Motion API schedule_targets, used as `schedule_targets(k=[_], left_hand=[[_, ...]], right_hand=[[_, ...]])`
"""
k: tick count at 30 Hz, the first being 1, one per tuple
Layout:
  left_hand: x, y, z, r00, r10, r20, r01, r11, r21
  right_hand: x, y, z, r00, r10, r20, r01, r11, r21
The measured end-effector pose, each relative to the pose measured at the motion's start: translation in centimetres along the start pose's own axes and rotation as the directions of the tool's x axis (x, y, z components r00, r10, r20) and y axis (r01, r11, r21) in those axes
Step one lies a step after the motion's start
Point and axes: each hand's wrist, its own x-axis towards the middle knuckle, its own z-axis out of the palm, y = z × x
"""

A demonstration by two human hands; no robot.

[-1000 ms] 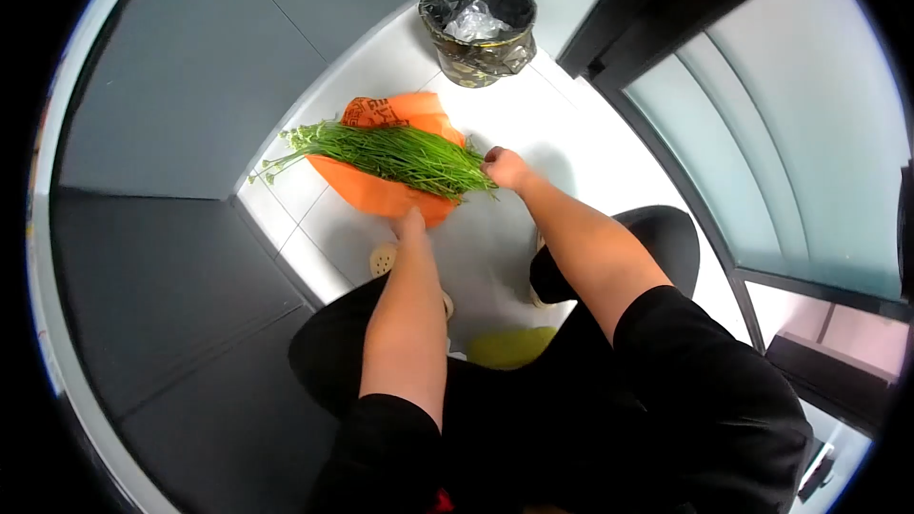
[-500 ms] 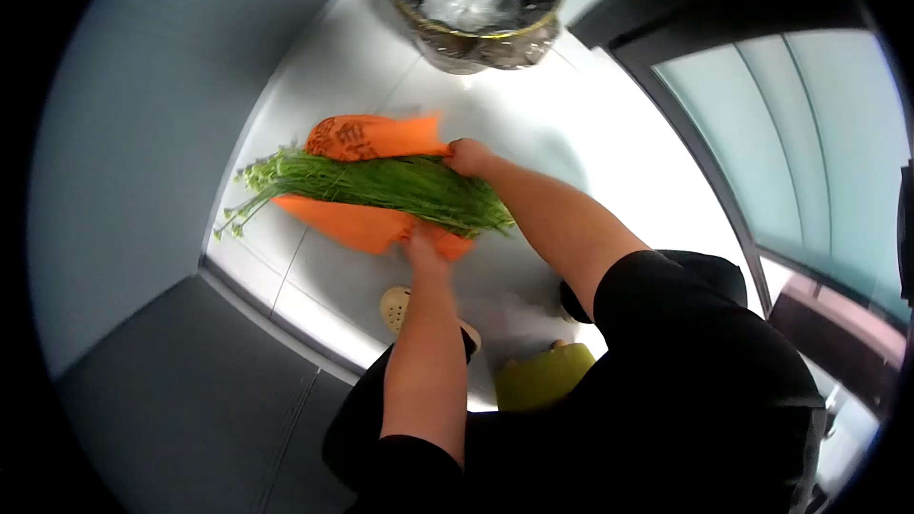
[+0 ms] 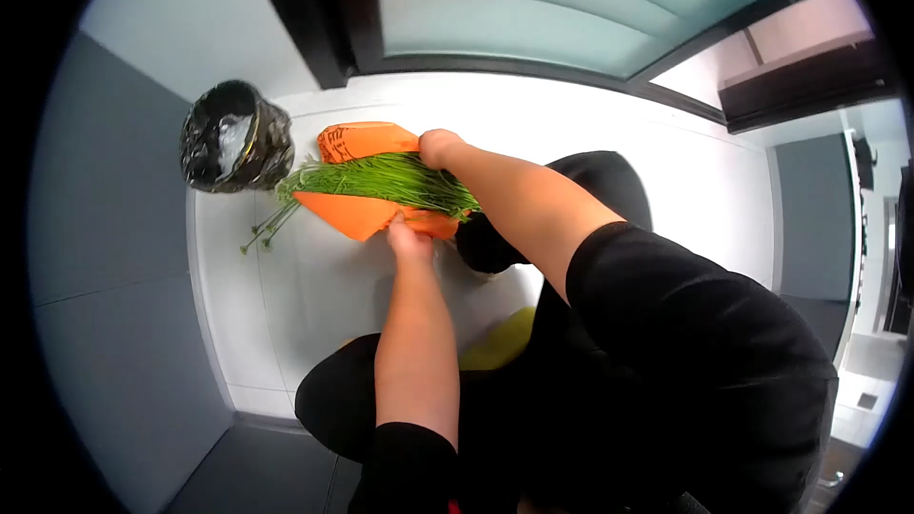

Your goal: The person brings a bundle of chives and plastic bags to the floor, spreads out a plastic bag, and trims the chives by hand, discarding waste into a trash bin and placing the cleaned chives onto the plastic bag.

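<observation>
At the left, a waste bin with a dark liner stands on the white floor, just beside the budded ends of a bundle of long thin greens. Those ends stick out past the open orange bag, and a few stalks droop apart from the rest, so any shift of the bundle is best made away from the bin's rim, with the loose stalks watched for snagging.

The bundle lies lengthwise between the bag's two sides, the printed one beyond it and the plain one nearer the person. Whether the bag's underside rests fully on the floor cannot be told; a low, level hold would suit it either way.

The left hand has its fingers gripping the near side of the bag, where the plastic is bunched. Taking a broad fold rather than a thin edge would spare it from tearing.

The right hand has its fingers closed on the far side, at the end of the printed part. An even, gentle pull from both hands should hold the sides apart without rolling the bundle. At the right, the other ends of the greens reach toward the person's dark-clad knee and need room so that they do not bend.
</observation>
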Motion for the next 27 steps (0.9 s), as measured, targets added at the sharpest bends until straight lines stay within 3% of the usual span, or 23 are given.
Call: schedule_targets(k=[3, 5, 7, 10, 12, 14, 15, 16, 17, 19, 20, 21, 22, 25, 27], left_hand=[[-1.4, -1.5, 4.3, 0.999, 0.045, 0.025, -0.047, 0.997, 0.064], [-2.1, -3.4, 7.1, 0.995, 0.095, 0.019, -0.096, 0.993, 0.074], [-0.8, -3.3, 8.0, 0.997, 0.042, 0.067, -0.051, 0.99, 0.135], [-0.1, -5.8, 10.8, 0.994, 0.074, 0.082, -0.094, 0.957, 0.275], [0.9, -7.6, 12.0, 0.972, 0.031, 0.234, -0.133, 0.893, 0.43], [0.7, -8.3, 12.8, 0.97, -0.03, 0.241, -0.145, 0.724, 0.674], [8.2, -11.6, 8.8, 0.953, -0.009, 0.303, -0.228, 0.638, 0.735], [9.9, -13.9, 7.9, 0.949, -0.117, 0.294, -0.196, 0.511, 0.837], [8.0, -15.6, 8.7, 0.953, -0.12, 0.279, -0.187, 0.493, 0.85], [2.3, -19.4, 12.3, 0.965, -0.255, 0.067, -0.01, 0.218, 0.976], [2.7, -21.0, 11.8, 0.932, -0.326, 0.157, -0.112, 0.151, 0.982], [2.6, -23.2, 12.0, 0.911, -0.35, 0.218, -0.264, -0.087, 0.961], [1.5, -24.7, 13.2, 0.877, -0.392, 0.279, -0.41, -0.306, 0.859], [1.8, -29.8, 14.7, 0.842, -0.45, 0.297, -0.507, -0.475, 0.719], [2.6, -30.2, 16.4, 0.837, -0.493, 0.239, -0.507, -0.533, 0.678]], right_hand=[[-1.6, 2.8, -2.3, 0.986, -0.02, -0.167, 0.022, 1.0, 0.007], [-3.2, 5.2, -4.5, 0.986, -0.007, -0.168, 0.013, 0.999, 0.035], [-3.3, 6.1, -4.5, 0.968, 0.064, -0.243, -0.043, 0.995, 0.092], [-5.8, 9.4, -6.5, 0.965, 0.207, -0.161, -0.178, 0.968, 0.179], [-5.5, 13.4, -4.1, 0.927, 0.292, -0.236, -0.205, 0.921, 0.331], [-4.7, 17.5, 0.7, 0.905, 0.342, -0.253, -0.239, 0.901, 0.363], [-6.3, 19.6, 2.7, 0.879, 0.373, -0.297, -0.226, 0.874, 0.43], [-8.3, 21.0, 4.5, 0.836, 0.482, -0.263, -0.224, 0.737, 0.638], [-8.9, 23.3, 7.3, 0.801, 0.561, -0.211, -0.268, 0.651, 0.71], [-11.0, 26.4, 12.3, 0.672, 0.733, -0.105, -0.264, 0.369, 0.891], [-11.9, 26.1, 14.1, 0.598, 0.8, -0.038, -0.241, 0.225, 0.944], [-13.3, 26.8, 15.0, 0.518, 0.854, 0.038, -0.206, 0.081, 0.975], [-14.5, 27.2, 15.2, 0.459, 0.885, 0.077, -0.238, 0.04, 0.97], [-13.9, 29.0, 18.6, 0.33, 0.922, 0.205, 0.014, -0.222, 0.975], [-10.7, 30.5, 22.2, 0.319, 0.903, 0.287, 0.184, -0.356, 0.916]])
